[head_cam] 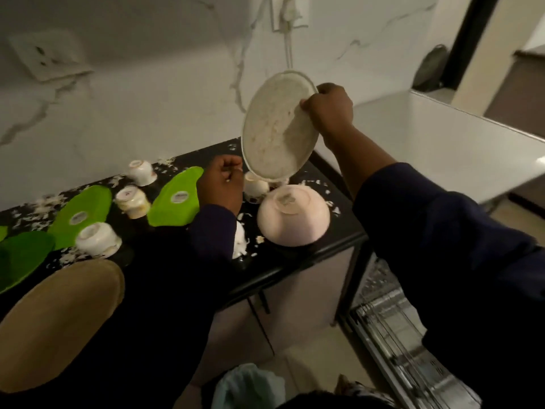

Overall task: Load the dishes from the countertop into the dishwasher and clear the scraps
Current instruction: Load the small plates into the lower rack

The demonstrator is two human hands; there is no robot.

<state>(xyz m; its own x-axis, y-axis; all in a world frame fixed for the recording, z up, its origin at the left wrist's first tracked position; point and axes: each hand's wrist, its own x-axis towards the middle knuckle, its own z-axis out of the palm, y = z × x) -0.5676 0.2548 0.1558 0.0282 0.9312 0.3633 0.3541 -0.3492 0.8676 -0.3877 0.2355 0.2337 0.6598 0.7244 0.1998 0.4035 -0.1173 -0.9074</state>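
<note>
Right hand [330, 109] grip closed on rim of soiled white plate [278, 126], tilted above dark tabletop [298, 261]. Left hand [221, 184] curled shut beside it, contents unclear. Labels on green plates [177, 199] unreadable. Four white cups [98, 239] upturned; one pink bowl [293, 215] inverted. Scraps [50, 202] scattered. Marble wall [147, 98] behind.

The tabletop [309, 252] is glossy black stone strewn with papery white scraps [50, 202], the wall [147, 98] veined polished marble, the green plates [177, 199] smooth plastic, the cups [98, 240] glazed ceramic, and the dishwasher rack [392, 329] shiny wire metal.
</note>
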